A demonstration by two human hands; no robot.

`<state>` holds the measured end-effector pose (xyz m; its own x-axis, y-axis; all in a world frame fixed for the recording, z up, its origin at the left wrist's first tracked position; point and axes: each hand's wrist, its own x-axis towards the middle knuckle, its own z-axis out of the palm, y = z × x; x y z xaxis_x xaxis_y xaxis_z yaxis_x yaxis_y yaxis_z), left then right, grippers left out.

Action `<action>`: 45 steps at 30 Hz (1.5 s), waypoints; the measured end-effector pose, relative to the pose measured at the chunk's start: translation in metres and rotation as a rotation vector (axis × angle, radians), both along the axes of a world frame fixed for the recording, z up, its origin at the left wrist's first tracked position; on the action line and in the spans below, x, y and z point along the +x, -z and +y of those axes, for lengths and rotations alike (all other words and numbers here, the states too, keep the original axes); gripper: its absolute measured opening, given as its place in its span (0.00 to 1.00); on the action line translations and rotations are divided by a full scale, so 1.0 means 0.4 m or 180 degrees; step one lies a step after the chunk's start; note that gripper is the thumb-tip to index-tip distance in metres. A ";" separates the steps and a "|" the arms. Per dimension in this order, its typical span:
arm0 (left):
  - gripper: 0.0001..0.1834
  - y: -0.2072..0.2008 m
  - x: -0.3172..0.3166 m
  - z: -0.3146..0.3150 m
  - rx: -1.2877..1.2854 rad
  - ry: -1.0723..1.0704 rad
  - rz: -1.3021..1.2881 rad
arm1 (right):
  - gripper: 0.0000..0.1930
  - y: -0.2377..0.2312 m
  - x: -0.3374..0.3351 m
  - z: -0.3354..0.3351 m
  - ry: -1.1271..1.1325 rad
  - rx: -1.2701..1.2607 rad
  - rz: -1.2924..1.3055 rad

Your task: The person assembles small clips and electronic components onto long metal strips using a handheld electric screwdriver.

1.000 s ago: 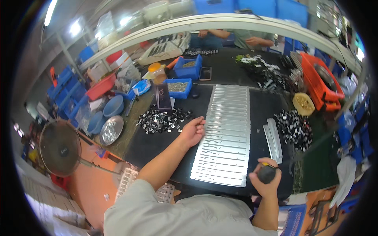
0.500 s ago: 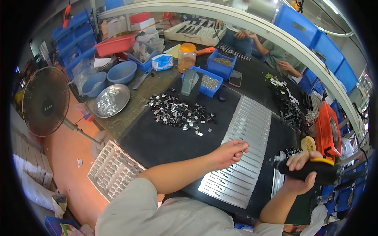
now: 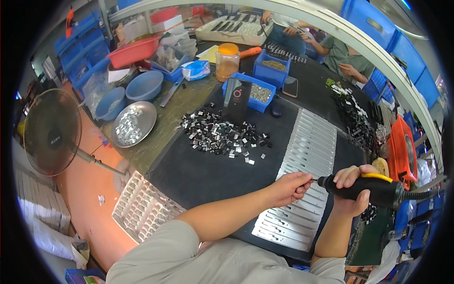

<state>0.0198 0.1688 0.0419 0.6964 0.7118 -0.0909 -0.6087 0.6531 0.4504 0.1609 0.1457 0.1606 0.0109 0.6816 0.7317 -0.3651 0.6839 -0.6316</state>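
Note:
My right hand [image 3: 352, 188] is wrapped around a black electric screwdriver [image 3: 378, 190] with a yellow lever, its nose pointing left. At the tip of the bit my left hand [image 3: 289, 189] is closed in a pinch; whatever sits between the fingertips is too small to make out. Both hands are above a row of flat silver metal strips [image 3: 307, 142] laid side by side on the black mat [image 3: 189, 177]. To the left of the strips lies a loose pile of small black and silver pieces [image 3: 220, 135].
A metal dish of silver parts [image 3: 150, 118] and two blue bowls [image 3: 144, 86] stand at the left. Farther back are a blue bin of small parts [image 3: 267, 102], an orange-lidded jar [image 3: 227, 66] and a phone [image 3: 291, 86]. A fan [image 3: 52, 132] stands left; another person's hand [image 3: 349, 70] shows across the table.
The screwdriver has moved left in my right hand, and its tip now meets my left hand's fingertips. My left hand has shifted slightly right. The view has tilted a little.

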 end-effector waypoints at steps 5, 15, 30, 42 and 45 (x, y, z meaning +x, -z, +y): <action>0.15 -0.002 -0.001 -0.009 0.0300 0.0140 0.0233 | 0.29 0.001 0.016 0.001 -0.0050 -0.0140 0.0165; 0.16 -0.004 -0.001 0.007 0.0392 -0.0102 0.0431 | 0.27 0.002 0.004 0.016 0.0065 -0.0346 0.0650; 0.13 0.032 -0.012 0.035 -0.0249 -0.0268 -0.0037 | 0.36 -0.005 -0.021 0.044 0.0174 -0.1111 0.0103; 0.13 0.028 -0.033 0.056 -0.0408 -0.0326 -0.0438 | 0.22 -0.013 -0.025 0.027 0.0153 -0.1073 0.0121; 0.13 0.020 -0.032 0.053 -0.0491 -0.0195 -0.0528 | 0.22 -0.012 -0.021 0.022 0.0124 -0.1043 0.0074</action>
